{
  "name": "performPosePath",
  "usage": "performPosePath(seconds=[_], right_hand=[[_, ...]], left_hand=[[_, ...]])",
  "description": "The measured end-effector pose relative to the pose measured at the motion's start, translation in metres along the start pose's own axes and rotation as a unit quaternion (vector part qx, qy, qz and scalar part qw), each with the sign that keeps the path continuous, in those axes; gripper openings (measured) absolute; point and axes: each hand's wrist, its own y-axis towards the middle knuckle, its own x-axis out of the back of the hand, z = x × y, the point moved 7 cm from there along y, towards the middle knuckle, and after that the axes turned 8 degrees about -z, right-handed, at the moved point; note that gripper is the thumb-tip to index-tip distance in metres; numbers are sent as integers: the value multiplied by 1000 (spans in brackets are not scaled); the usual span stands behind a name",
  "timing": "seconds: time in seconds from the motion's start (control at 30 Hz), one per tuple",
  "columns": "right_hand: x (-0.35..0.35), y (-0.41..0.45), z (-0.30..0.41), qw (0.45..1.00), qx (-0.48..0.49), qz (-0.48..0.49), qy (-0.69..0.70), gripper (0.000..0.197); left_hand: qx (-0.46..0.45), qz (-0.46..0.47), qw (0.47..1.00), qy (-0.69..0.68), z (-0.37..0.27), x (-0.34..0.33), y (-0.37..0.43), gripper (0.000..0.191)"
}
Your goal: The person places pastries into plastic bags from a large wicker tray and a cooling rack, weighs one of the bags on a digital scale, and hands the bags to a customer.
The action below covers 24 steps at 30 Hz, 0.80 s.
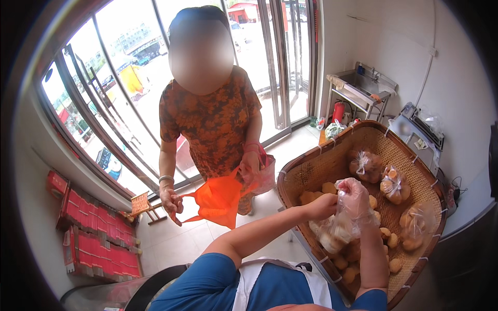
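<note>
Both hands meet over a large woven wicker basket (422, 171). My left hand (323, 206), bare, pinches the neck of a clear plastic bag (330, 235) from the left. Its contents are pale pieces of food, seemingly buns or pastries. On the other side of that neck, my right hand (356, 196) wears a clear disposable glove and grips the gathered plastic. Loose golden-brown pastries (395, 265) lie beneath and around the bag. Farther right in the basket sit knotted clear bags of brown pastries (395, 184).
Across from me a person (210, 120) in a patterned shirt holds an orange carrier bag (218, 200). Stacked red boxes (99, 233) and a small wooden chair (144, 206) stand left. A steel sink (362, 83), fire extinguisher (338, 112) and a grey machine (418, 136) are beyond the basket.
</note>
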Motion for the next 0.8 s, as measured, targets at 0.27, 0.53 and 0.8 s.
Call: performPosePath(seconds=[0.27, 0.53, 0.8], right_hand=[[9, -13, 42, 986, 99, 45, -126, 16], [29, -38, 22, 968, 177, 86, -155, 20], [17, -71, 31, 967, 135, 26, -216, 6]], left_hand=[[-77, 43, 988, 123, -15, -13, -15, 18], [159, -10, 986, 45, 12, -4, -18, 24], [294, -98, 898, -311, 25, -10, -31, 11]])
